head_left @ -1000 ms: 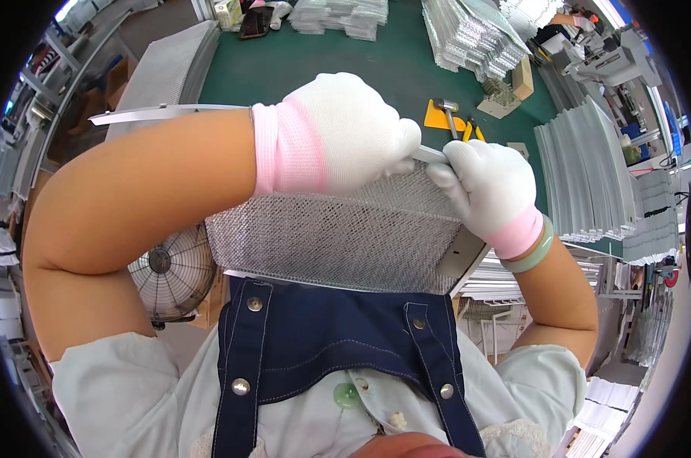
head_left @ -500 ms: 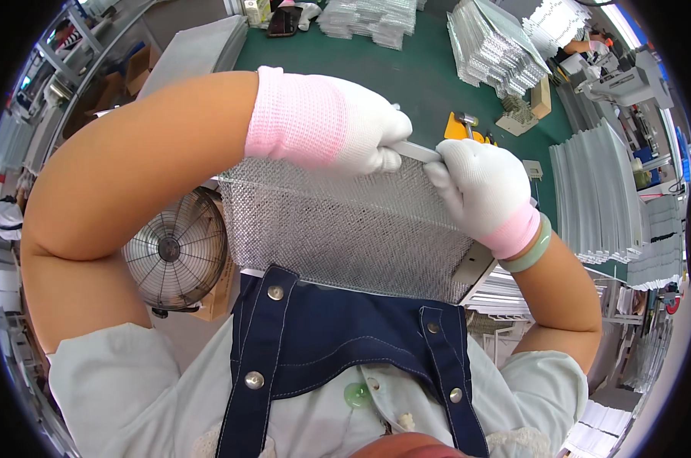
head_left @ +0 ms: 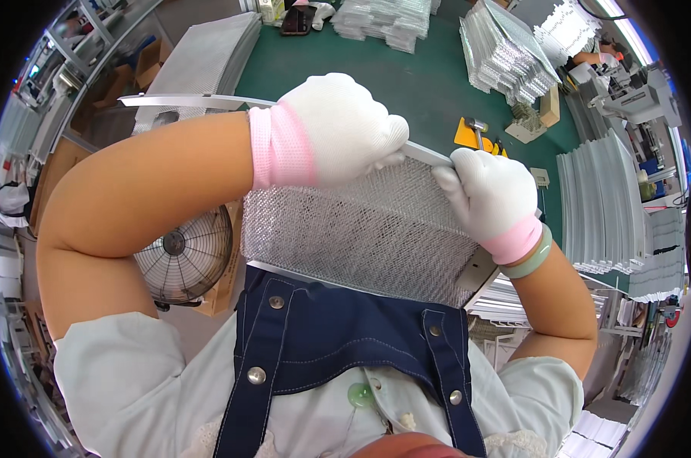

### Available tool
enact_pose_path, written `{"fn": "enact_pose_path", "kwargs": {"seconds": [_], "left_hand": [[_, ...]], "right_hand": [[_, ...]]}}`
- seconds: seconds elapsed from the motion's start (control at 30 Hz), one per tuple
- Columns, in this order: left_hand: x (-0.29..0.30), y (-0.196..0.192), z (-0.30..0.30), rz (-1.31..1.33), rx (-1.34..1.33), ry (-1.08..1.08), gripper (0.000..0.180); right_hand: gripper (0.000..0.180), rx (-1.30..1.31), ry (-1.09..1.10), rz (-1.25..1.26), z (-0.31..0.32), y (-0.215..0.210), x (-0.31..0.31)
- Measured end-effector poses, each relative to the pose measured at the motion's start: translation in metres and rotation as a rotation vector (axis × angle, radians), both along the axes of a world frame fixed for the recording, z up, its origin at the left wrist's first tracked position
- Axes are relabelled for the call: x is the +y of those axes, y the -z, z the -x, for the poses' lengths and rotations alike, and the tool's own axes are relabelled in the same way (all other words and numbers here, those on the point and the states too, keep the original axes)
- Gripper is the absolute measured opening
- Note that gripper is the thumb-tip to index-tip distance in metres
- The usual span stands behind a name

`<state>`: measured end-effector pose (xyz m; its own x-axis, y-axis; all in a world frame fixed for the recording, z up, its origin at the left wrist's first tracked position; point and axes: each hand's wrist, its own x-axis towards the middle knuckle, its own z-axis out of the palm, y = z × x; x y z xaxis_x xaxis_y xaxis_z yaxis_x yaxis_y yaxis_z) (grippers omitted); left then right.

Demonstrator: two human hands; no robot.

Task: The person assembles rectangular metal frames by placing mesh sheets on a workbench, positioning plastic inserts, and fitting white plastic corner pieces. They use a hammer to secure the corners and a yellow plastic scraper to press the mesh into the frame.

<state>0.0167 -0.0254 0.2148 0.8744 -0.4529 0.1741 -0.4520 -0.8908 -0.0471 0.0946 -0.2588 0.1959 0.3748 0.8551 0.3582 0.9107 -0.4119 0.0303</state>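
1. Head view, centre: a thin, flat, whitish strip (head_left: 429,155) lies along the upper edge of a silver metal-mesh panel (head_left: 353,237). Gloved left hand (head_left: 342,133): fingers curled tightly about the strip. Gloved right hand (head_left: 498,191): thumb and fingers pinching its right end.
2. Upper left: a similar pale length (head_left: 177,100) emerges beyond the left wrist; the hand hides whether both are one piece. The bare left forearm (head_left: 162,179) partly covers a black wire-caged fan (head_left: 174,246).
3. Upper right of centre: a metal-headed hammer (head_left: 477,126) on an orange-yellow card (head_left: 464,138), yellow-handled pliers (head_left: 500,149) just beside.
4. Upper right: a stack of silver mesh sheets (head_left: 502,53) near a tan block (head_left: 549,107). Right: a row of whitish panels (head_left: 601,202).
5. Surface: a dark green tabletop (head_left: 414,85), with a dark phone-like slab (head_left: 297,20) at top.
6. Room: at far upper right, a co-worker's gloved hand (head_left: 607,59) near a pale machine (head_left: 642,103), whose dark marking is too small to read.
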Motion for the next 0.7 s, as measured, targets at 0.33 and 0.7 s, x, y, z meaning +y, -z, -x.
{"fn": "enact_pose_path", "kwargs": {"seconds": [0.33, 0.7], "left_hand": [[-0.001, -0.007, -0.008, 0.088, 0.109, 0.038, 0.022], [0.013, -0.014, -0.003, 0.146, 0.345, -0.014, 0.022]], "right_hand": [[0.020, -0.061, -0.046, 0.073, -0.003, -0.004, 0.020], [0.022, 0.872, 0.003, 0.049, -0.011, -0.021, 0.020]]}}
